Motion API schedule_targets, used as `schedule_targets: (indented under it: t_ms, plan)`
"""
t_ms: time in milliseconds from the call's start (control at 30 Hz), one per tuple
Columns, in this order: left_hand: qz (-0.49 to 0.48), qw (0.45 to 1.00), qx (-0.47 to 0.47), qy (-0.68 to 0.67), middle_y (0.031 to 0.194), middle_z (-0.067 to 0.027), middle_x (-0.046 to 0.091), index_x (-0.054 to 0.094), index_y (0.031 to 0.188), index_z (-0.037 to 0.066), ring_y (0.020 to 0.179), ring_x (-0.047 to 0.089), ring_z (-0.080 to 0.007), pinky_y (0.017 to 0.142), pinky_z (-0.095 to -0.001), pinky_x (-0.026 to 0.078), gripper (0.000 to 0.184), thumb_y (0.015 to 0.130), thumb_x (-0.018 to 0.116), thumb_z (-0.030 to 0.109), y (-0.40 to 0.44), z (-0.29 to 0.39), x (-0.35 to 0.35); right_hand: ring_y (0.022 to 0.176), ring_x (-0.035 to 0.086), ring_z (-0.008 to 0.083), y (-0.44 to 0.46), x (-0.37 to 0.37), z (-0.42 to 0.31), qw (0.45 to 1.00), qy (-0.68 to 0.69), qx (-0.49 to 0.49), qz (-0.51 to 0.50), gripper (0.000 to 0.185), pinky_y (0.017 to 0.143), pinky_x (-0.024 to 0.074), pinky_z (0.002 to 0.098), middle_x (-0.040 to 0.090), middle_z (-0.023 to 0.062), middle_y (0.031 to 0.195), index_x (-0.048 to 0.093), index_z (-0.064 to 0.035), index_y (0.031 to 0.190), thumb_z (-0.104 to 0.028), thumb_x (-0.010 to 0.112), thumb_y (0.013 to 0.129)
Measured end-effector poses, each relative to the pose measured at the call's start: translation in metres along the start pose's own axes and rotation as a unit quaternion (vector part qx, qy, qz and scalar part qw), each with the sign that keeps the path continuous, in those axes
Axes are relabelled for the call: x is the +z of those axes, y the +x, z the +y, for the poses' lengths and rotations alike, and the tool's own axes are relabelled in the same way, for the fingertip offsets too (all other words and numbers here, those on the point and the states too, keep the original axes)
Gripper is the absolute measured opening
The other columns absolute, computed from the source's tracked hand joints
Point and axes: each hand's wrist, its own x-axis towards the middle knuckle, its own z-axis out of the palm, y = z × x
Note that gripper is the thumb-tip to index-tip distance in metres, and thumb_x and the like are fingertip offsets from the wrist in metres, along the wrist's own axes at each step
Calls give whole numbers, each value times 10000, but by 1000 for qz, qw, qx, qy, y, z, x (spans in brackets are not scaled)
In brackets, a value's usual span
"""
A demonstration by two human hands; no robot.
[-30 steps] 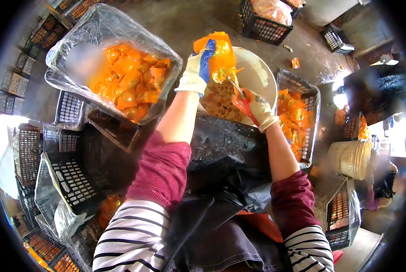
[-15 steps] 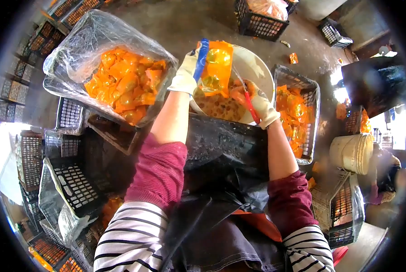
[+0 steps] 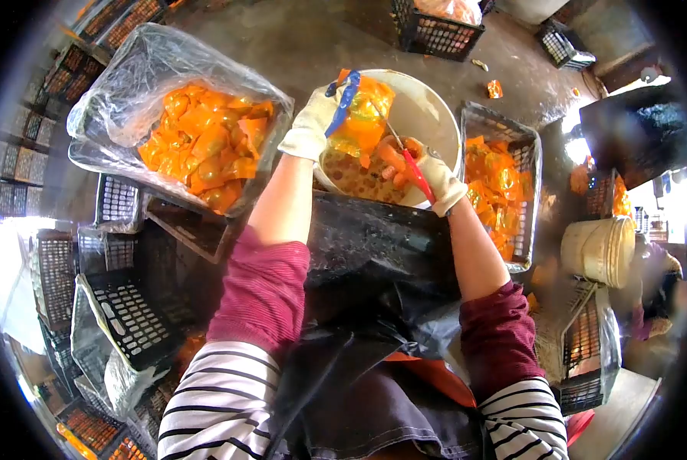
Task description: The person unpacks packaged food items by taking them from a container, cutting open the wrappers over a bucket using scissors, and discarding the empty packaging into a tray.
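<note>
My left hand (image 3: 315, 123), in a whitish glove with blue on its fingers, grips an orange plastic packet (image 3: 366, 115) by its left side. The packet hangs over a large white bucket (image 3: 449, 126). Red-handled scissors (image 3: 412, 170) are held in my right hand (image 3: 434, 181), whose orange-coloured fingertips stick out of a pale glove. The blades point up and left, against the packet's right side. Below, many brownish round pieces (image 3: 359, 178) lie in yellowish liquid inside the bucket.
On the left a plastic-lined crate (image 3: 274, 146) holds many orange packets (image 3: 205, 146). Another crate (image 3: 530, 138) with orange packets stands right of the bucket. A cream bucket (image 3: 598, 251) and black crates (image 3: 136, 318) are farther out. Another person (image 3: 658, 295) is at the far right.
The packet has tilted and crumpled in my left hand. My right hand has shifted slightly, with the scissor blades now up against the packet. The whole view has moved a little.
</note>
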Motion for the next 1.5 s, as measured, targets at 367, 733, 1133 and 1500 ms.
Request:
schedule_targets:
  t_ms: [367,733,1133,1500]
  plan:
    - [-101,976,76,-177,1100,-69,626,537,1265,32,964,581,-148,819,-268,472,458,836,643,152,-13,-5,10,594,615,131,15,-17,20,973,-167,-88,130,309,521,465,287,650,105,835,579,-64,1110,-263,617,878]
    - [-49,992,-43,112,1025,-142,660,535,1264,5,927,617,-191,799,-289,485,563,795,649,293,-7,-6,17,685,592,90,13,-14,17,993,-69,10,91,272,539,462,200,624,45,893,563,-35,1136,-170,610,904]
    - [-36,942,-11,332,1150,-162,633,591,1214,66,1057,603,-280,889,-358,470,497,779,645,299,-7,-12,31,807,647,288,7,-3,19,893,-408,-72,176,388,709,489,367,664,154,931,609,-98,1089,-388,639,833]
    - [-73,996,11,-44,1137,-136,638,600,1186,10,1041,585,-205,901,-316,456,455,831,660,289,13,-33,19,502,566,118,-3,3,-7,995,-40,66,67,444,476,439,214,640,78,686,560,-17,1119,-375,656,874]
